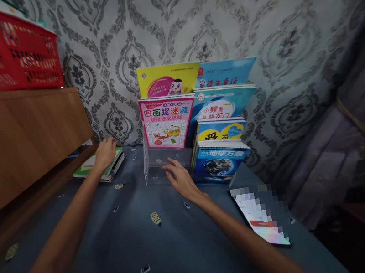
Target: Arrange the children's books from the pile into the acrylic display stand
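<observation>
My left hand (pixel 105 153) lies over a small stack of books (pixel 86 167) with a green cover on top, beside the wooden cabinet. Its fingers are loosely bent over the far side of the top book, and no grip on it shows. My right hand (pixel 181 178) is open, fingers apart, at the front of a clear plastic book rack (pixel 155 171), by the bare lower tier on its left. A pink picture book (pixel 169 127) stands above that tier, with a yellow book (pixel 166 79) behind it. In the right column a blue earth book (pixel 220 165) stands in front.
More books rise behind the earth book, among them a teal one (pixel 222 102) and a light blue one (pixel 227 71). A phone or tablet (pixel 261 216) with a lit screen lies at right. A red basket (pixel 16 47) sits on the wooden cabinet (pixel 23 138). Patterned dark cloth (pixel 117 248) covers the surface.
</observation>
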`<state>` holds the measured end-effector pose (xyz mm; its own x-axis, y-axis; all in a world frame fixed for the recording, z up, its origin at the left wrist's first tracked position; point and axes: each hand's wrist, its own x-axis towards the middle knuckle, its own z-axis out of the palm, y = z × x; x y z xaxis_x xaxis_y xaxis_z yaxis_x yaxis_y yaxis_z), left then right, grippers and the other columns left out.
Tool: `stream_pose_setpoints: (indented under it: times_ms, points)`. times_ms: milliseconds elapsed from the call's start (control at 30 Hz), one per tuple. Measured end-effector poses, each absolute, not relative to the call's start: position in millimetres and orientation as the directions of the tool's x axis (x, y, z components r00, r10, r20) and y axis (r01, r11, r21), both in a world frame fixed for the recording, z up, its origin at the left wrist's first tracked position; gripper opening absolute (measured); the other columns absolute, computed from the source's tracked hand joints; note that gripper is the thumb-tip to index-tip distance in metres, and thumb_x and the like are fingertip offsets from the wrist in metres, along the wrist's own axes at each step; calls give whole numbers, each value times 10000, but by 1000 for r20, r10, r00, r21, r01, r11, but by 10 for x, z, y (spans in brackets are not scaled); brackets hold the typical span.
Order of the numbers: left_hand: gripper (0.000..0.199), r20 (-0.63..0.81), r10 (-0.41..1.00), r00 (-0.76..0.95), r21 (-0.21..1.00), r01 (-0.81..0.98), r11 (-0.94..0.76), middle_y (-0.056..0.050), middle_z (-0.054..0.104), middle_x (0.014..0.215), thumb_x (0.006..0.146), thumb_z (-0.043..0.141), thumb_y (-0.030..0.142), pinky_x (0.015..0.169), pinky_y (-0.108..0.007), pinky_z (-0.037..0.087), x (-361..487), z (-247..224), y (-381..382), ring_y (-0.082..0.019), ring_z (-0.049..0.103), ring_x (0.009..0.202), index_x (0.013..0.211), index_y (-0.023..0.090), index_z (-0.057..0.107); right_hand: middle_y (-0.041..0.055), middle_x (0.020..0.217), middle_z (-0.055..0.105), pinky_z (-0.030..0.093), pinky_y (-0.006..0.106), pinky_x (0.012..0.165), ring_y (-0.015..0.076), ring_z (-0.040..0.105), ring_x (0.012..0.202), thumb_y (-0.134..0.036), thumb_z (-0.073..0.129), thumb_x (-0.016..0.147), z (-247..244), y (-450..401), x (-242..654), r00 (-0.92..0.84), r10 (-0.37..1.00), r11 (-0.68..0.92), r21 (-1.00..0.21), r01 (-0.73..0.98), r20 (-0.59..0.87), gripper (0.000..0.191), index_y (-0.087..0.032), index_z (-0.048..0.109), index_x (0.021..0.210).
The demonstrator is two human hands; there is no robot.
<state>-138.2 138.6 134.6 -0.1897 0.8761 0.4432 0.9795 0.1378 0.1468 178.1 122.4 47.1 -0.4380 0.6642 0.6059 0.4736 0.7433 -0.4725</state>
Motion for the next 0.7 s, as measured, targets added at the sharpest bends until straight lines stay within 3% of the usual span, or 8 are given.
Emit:
stream_pose_setpoints:
  times_ms: [133, 267, 467, 700]
  points:
    - [664, 237, 921, -310, 103, 950, 293, -275, 556, 1388, 944, 390, 577, 1044, -667, 369, -1654, 968, 1246, -441, 452, 1350, 1379, 90, 511, 166, 1393, 573, 418, 495, 1118, 264, 488, 1381, -170, 459, 928, 392, 1144, 1771, -457, 683, 729, -493, 474, 570, 319, -186, 678, 1160]
    - [860, 113, 941, -319, 30, 948, 318, -300, 401, 1529, 870, 441, 698, 1068, -737, 278, -1786, 731, 1142, -463, 340, 1433, 1482, 95, 400, 168, 1360, 593, 458, 476, 1082, 268, 478, 1392, -180, 461, 932, 308, 1117, 1766, -466, 709, 706, -529, 472, 530, 311, -183, 682, 1151]
    - [939, -70, 962, -264, -112, 960, 255, -295, 236, 1613, 848, 580, 540, 1073, -757, 258, -1847, 756, 1052, -432, 226, 1499, 1577, 112, 172, 157, 1417, 550, 476, 459, 1063, 260, 523, 1352, -190, 476, 928, 211, 1097, 1728, -451, 722, 692, -558, 458, 525, 308, -201, 686, 1153]
    - [712, -76, 981, -177, -132, 977, 166, -228, 317, 1604, 890, 520, 315, 1081, -683, 326, -2010, 836, 919, -401, 339, 1461, 1551, 188, 287, 160, 1452, 527, 448, 504, 1096, 264, 511, 1364, -205, 462, 943, -45, 912, 1717, -474, 740, 671, -574, 469, 478, 319, -204, 669, 1186]
